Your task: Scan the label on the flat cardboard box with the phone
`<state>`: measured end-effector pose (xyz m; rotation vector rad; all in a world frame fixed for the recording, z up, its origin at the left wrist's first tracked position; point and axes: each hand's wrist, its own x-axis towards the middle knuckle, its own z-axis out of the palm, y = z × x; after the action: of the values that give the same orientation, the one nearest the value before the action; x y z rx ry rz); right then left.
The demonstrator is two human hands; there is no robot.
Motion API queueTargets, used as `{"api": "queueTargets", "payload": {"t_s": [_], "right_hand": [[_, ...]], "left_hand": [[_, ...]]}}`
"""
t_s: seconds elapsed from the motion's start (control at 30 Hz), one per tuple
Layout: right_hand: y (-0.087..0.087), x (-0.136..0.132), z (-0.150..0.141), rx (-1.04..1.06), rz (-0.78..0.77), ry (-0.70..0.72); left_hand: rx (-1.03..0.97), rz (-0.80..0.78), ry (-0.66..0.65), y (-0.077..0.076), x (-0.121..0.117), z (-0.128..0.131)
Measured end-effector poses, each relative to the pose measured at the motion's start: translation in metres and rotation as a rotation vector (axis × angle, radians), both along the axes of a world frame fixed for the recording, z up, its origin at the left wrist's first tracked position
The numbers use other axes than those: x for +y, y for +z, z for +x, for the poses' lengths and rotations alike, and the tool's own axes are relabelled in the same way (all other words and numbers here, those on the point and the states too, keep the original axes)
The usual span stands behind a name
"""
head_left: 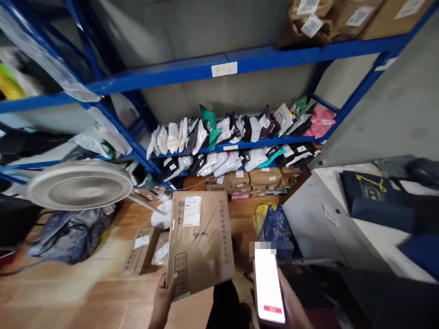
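The left hand (164, 297) grips the cardboard parcel (199, 242) by its lower edge, label up; to the parcel's right, the right hand (288, 301) holds a lit phone (268, 288). This looks like the checking step; reading the label needs a steady parcel.

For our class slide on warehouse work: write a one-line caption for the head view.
Left hand holds a labelled cardboard parcel, right hand a lit phone, facing blue shelves of bagged packets.

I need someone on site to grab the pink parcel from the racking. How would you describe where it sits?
Face the blue shelving against the back wall and find the upper of its two rows of soft mailer bags. Follow that row to its far right end, beside the slanted blue upright. The pink parcel lies there, the only pink one among white, black and green bags.
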<state>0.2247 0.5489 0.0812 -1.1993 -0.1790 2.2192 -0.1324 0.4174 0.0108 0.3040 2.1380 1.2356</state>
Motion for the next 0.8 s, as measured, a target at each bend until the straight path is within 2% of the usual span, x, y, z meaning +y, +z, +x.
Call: {"api": "queueTargets", "payload": {"t_s": [0.07,0.13,0.27,0.37,0.53,0.63,0.8], "right_hand": [[0.03,-0.037,-0.004,0.035,-0.016,0.04],[0.062,-0.065,-0.007,0.118,0.002,0.085],[0.121,-0.113,-0.009,0.39,0.117,0.169],[0.149,-0.144,-0.009,0.505,0.2,0.23],[0.175,-0.182,-0.024,0.534,0.27,0.287],[0.184,-0.198,-0.041,0.521,0.304,0.314],[0.187,-0.22,-0.073,0.508,0.394,0.378]], "left_hand": [[-0.083,0.099,0.08,0.027,-0.057,0.036],[-0.131,0.173,0.16,0.049,-0.101,0.069],[-0.106,0.344,0.22,0.083,-0.166,0.109],[-0.051,0.357,0.271,0.104,-0.205,0.124],[-0.042,0.354,0.339,0.129,-0.26,0.141],[-0.078,0.404,0.367,0.134,-0.286,0.145],[-0.095,0.444,0.393,0.136,-0.317,0.145]]}}
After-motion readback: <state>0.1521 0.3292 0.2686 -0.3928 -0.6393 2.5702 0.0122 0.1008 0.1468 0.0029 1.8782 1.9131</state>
